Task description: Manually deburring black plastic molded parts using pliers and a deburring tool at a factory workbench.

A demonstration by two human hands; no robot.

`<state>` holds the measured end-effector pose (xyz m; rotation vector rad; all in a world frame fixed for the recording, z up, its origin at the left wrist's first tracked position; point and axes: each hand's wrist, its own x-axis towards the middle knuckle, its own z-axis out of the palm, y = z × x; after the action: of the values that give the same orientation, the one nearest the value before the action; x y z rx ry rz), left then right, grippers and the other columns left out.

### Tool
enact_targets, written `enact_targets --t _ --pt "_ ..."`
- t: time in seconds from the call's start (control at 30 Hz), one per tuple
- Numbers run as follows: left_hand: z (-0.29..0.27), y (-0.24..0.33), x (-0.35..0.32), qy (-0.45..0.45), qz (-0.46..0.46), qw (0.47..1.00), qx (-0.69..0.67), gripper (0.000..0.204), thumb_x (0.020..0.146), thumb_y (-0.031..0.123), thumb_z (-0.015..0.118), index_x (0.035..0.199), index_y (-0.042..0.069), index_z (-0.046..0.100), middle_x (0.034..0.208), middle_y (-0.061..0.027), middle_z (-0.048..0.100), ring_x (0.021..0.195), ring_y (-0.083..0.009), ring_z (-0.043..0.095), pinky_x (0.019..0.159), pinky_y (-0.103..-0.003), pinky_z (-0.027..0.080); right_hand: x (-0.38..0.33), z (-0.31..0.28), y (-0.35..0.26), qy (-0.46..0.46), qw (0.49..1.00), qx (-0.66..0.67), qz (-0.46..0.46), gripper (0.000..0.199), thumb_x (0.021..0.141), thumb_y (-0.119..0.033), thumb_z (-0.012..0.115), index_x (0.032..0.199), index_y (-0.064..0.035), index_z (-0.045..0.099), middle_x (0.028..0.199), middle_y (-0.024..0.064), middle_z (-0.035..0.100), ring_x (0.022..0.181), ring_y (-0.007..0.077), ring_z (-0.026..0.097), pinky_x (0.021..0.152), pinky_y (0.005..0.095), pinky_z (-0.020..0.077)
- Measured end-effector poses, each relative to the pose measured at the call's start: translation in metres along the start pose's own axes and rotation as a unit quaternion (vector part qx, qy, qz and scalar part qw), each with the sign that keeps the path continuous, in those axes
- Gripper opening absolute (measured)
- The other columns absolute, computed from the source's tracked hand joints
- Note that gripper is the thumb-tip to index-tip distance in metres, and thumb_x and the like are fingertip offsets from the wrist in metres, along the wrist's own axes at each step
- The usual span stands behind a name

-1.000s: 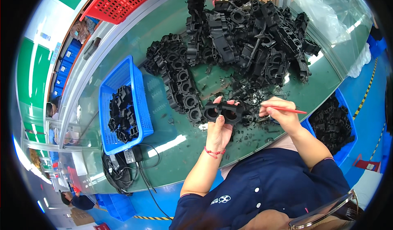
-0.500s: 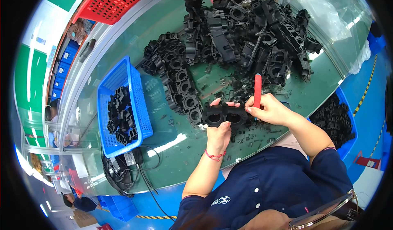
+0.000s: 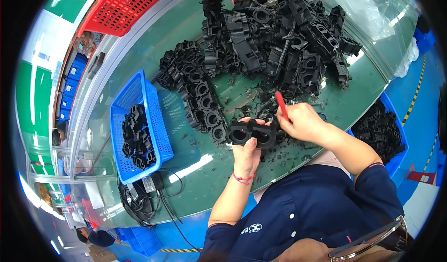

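Black part: cradled across the left hand, over the green surface;
Left hand: gripped around the part, thumb at its near edge, fingertips at its far edge;
Right hand: wrapped around a red tool, just beside the part's right end.

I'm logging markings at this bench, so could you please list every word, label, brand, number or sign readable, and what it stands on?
No wording is legible.
Dark shirt: round white emblem, lettering too small.
Blue shelf bins: pale labels, too small.
Black part in left hand: no marking visible.
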<state>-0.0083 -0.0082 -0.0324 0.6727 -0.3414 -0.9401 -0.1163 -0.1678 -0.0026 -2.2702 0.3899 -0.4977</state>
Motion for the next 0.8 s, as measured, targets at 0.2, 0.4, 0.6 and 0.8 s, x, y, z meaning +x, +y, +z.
enact_targets --t 0.2,0.4,0.6,0.8 --pt "-0.008 0.001 0.001 0.024 -0.029 0.999 0.005 0.060 0.078 0.035 0.073 0.124 0.010 0.044 0.115 -0.0106 0.057 0.111 -0.0276 0.054 0.092 -0.041 0.045 -0.001 -0.013 0.001 -0.116 0.961 0.214 0.130 0.015 0.086 -0.015 0.057 0.079 -0.0013 0.060 0.057 -0.0018 0.050 0.052 0.0057 0.046 0.049 0.0245 0.0375" --pt "-0.003 0.002 0.000 0.036 -0.032 0.999 0.023 0.059 0.077 0.036 0.073 0.123 0.010 0.046 0.115 -0.0096 0.058 0.109 -0.0255 0.056 0.089 -0.040 0.047 0.001 -0.021 -0.012 -0.173 0.950 0.227 0.124 0.019 0.085 -0.017 0.054 0.087 0.0005 0.062 0.058 0.0009 0.052 0.052 0.0075 0.049 0.049 0.0250 0.0387" --pt "-0.001 0.001 0.002 0.009 -0.010 0.999 0.044 0.063 0.075 0.023 0.076 0.125 0.008 0.041 0.114 -0.0135 0.057 0.111 -0.0302 0.055 0.094 -0.043 0.045 0.000 -0.020 -0.010 -0.173 0.965 0.169 0.102 0.020 0.085 -0.018 0.056 0.085 0.0011 0.062 0.057 0.0051 0.055 0.052 0.0111 0.050 0.050 0.0286 0.0396" --pt "-0.003 -0.004 0.002 -0.021 0.038 0.990 0.138 0.067 0.070 0.004 0.078 0.123 0.006 0.038 0.114 -0.0164 0.055 0.109 -0.0300 0.056 0.094 -0.042 0.046 0.000 -0.020 -0.009 -0.167 0.982 0.071 0.051 0.016 0.082 -0.015 0.056 0.081 0.0001 0.061 0.059 0.0143 0.057 0.055 0.0268 0.057 0.054 0.0369 0.0432"
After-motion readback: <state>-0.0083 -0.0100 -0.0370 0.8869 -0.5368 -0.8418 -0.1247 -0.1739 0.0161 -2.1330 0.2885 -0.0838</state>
